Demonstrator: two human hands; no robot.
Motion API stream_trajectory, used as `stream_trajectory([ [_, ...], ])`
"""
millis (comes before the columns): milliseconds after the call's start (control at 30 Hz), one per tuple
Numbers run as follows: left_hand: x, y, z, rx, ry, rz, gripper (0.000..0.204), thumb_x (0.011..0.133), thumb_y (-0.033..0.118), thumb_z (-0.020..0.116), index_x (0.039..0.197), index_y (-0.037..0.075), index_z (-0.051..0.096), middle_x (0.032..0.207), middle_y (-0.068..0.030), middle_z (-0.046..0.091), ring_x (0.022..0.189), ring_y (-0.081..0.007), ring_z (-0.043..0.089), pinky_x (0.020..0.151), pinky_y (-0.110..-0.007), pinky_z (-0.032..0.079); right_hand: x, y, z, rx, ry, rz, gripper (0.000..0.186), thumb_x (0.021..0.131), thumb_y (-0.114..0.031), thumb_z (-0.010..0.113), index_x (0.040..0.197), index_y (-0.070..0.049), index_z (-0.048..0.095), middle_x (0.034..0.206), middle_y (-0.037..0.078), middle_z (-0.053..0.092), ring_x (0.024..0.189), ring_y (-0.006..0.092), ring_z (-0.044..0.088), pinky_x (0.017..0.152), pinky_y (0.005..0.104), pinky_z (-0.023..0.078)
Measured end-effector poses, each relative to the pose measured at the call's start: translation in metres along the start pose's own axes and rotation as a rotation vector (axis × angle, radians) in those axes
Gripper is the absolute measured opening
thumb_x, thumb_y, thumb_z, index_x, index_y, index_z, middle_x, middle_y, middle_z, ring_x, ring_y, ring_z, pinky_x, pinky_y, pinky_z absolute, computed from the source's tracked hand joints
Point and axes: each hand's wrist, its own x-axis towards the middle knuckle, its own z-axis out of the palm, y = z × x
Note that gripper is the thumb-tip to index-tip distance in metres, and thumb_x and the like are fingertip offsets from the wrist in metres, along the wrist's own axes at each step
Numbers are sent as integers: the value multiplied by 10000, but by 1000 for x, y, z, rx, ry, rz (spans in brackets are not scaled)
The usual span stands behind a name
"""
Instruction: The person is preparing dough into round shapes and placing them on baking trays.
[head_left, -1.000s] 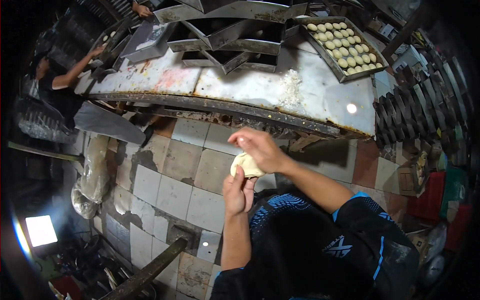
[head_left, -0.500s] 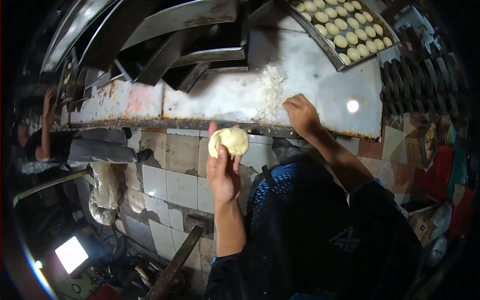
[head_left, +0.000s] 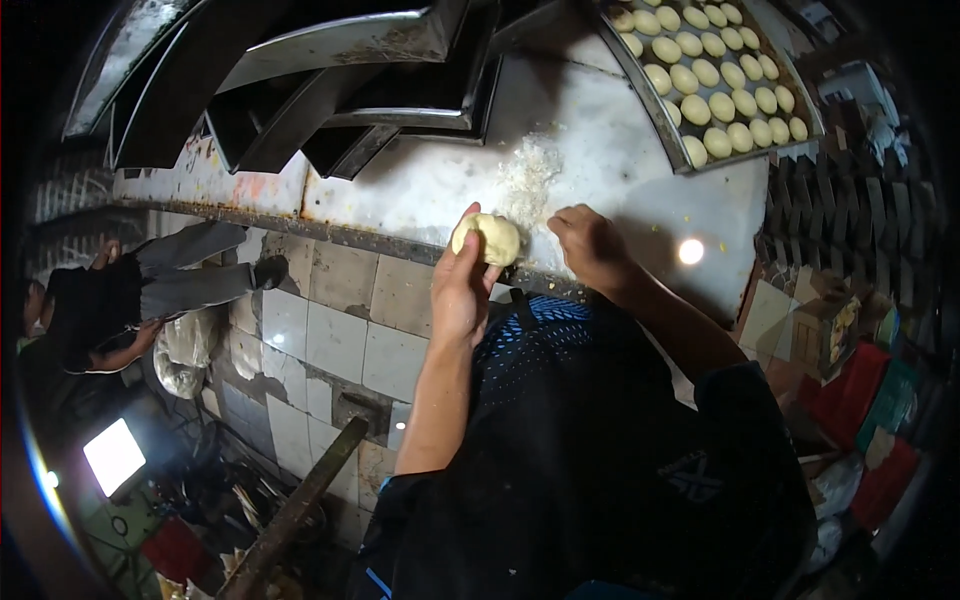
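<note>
My left hand (head_left: 458,280) is closed around a pale yellow dough ball (head_left: 494,242), holding it near the front edge of the metal-rimmed marble table (head_left: 640,180). Just to its right, my right hand (head_left: 592,245) has its fingers curled together over the tabletop, beside a patch of white shreds or crumbs (head_left: 532,175); whatever its fingertips hold, if anything, is too small to make out. On the back right of the table, a metal tray (head_left: 650,110) bears rows of several pale, round dough pieces (head_left: 693,108).
Metal pans (head_left: 350,40) stack along the table's back left. A co-worker (head_left: 100,300) is at the left beside plastic sacks (head_left: 185,350). Below are a bright lamp (head_left: 112,455) and a bar (head_left: 310,490). More pans (head_left: 850,210) and crates (head_left: 850,395) stand at the right.
My right hand has left the dough and moved to the shreds on the table, fingers curling. My left hand has raised the dough toward it. The co-worker's arms have lowered from the pans.
</note>
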Motion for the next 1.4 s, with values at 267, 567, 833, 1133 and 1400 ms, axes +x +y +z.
stream_trajectory([
  [267, 12, -9, 10, 11, 42, -24, 457, 1042, 236, 514, 1412, -28, 477, 1169, -81, 619, 964, -116, 585, 807, -222, 494, 2, 9, -23, 42, -174, -25, 57, 816, 6, 588, 841, -14, 636, 858, 119, 634, 833, 286, 650, 704, 365, 559],
  [567, 19, -14, 16, -268, -100, -56, 398, 1041, 212, 514, 1360, -26, 492, 1187, -101, 613, 1020, -157, 618, 872, -266, 538, 44, -56, -53, 323, 202, -123, 243, 852, 20, 588, 1064, 23, 705, 1092, 172, 700, 996, 336, 688, 888, 380, 548],
  [833, -5, 23, -1, -342, -140, 262, 496, 1058, 277, 450, 1458, -10, 386, 1368, -160, 532, 1250, -241, 541, 1051, -358, 473, 58, -98, -71, 739, 193, -86, 292, 896, 3, 582, 1170, 29, 681, 1311, 210, 601, 1194, 298, 600, 1050, 399, 439],
  [1133, -74, 47, -33, 844, 137, 1058, 730, 947, 112, 582, 1515, -67, 160, 1371, -280, 386, 1206, -353, 489, 1037, -405, 397, 63, -200, -27, 734, 404, 11, 139, 929, -23, 647, 1007, 71, 714, 1078, 137, 628, 708, 165, 642, 626, 264, 568],
  [1400, -206, 104, -120, 26, -101, 926, 844, 943, 330, 654, 1510, -85, 187, 1444, -214, 390, 1263, -286, 486, 1085, -378, 378, 40, -368, -48, 390, 523, -593, 146, 745, 72, 755, 882, 52, 708, 937, 142, 673, 780, 245, 675, 662, 304, 551],
])
